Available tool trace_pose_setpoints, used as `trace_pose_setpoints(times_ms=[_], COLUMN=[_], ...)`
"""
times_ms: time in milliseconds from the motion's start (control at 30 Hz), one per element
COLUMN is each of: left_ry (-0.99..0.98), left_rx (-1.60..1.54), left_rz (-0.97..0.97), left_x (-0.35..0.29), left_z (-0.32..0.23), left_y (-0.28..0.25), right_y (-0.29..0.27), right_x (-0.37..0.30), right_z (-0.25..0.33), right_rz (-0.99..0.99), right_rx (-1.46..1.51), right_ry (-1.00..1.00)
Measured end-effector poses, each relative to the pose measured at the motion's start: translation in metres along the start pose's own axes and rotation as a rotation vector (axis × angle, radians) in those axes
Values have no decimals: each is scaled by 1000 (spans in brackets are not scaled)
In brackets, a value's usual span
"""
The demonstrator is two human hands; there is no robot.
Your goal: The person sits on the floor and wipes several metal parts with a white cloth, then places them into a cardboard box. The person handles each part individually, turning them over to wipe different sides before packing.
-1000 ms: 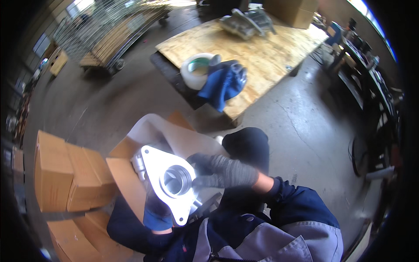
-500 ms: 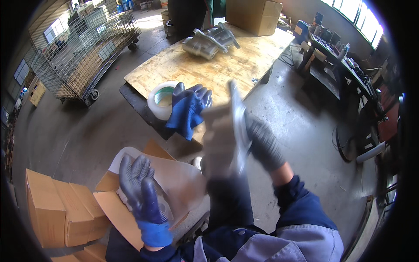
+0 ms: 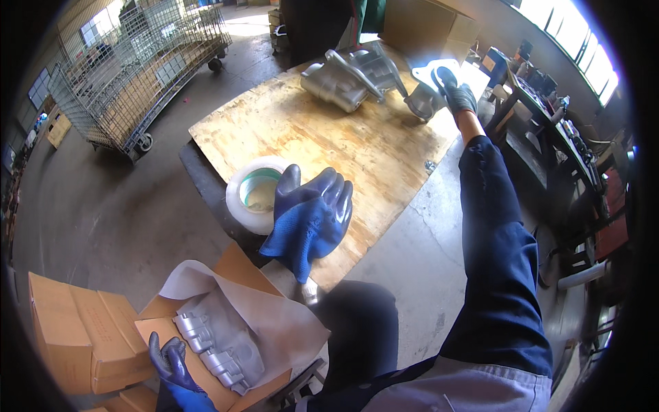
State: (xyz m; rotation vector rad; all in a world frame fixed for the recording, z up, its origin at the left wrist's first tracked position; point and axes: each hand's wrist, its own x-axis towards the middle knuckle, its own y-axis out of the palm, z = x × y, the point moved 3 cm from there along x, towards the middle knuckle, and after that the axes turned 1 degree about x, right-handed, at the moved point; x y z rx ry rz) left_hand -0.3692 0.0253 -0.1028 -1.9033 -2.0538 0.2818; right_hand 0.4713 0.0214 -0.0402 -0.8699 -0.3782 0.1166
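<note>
My right hand (image 3: 458, 93), in a dark glove, reaches across the plywood tabletop (image 3: 268, 123) and grips a grey cast-metal housing (image 3: 424, 101) by its flange at the far right. Just left of it on the wood lie other metal housings (image 3: 350, 79). My left hand (image 3: 171, 364), gloved in blue, is low at the left with its fingers apart and nothing in them. It hovers by the side of an open cardboard box (image 3: 237, 264). Inside that box, a metal casting (image 3: 213, 353) lies partly under a whitish wrapping sheet (image 3: 281, 309).
A loose blue glove (image 3: 305, 226) and a roll of tape (image 3: 240, 209) occupy the table's near corner. Several closed cartons (image 3: 89, 336) stand at the lower left. A wire cage cart (image 3: 137, 82) is beyond; a cluttered bench (image 3: 528, 103) stands at right.
My right hand has carried the metal housing forward from in front of me to the table's far right. My left hand has drawn back down and left, uncovering the casting in the box.
</note>
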Motion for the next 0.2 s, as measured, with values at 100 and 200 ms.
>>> trace_pose_setpoints(times_ms=[100, 200], left_ry=[42, -22], left_rx=[133, 216], left_rz=[44, 61], left_x=[-6, -11], left_z=[-17, -15], left_y=[12, 10], right_y=[1, 12], right_x=[-6, 7], right_z=[7, 11], right_rz=[-100, 108], right_rx=[-314, -346], right_ry=[-154, -271])
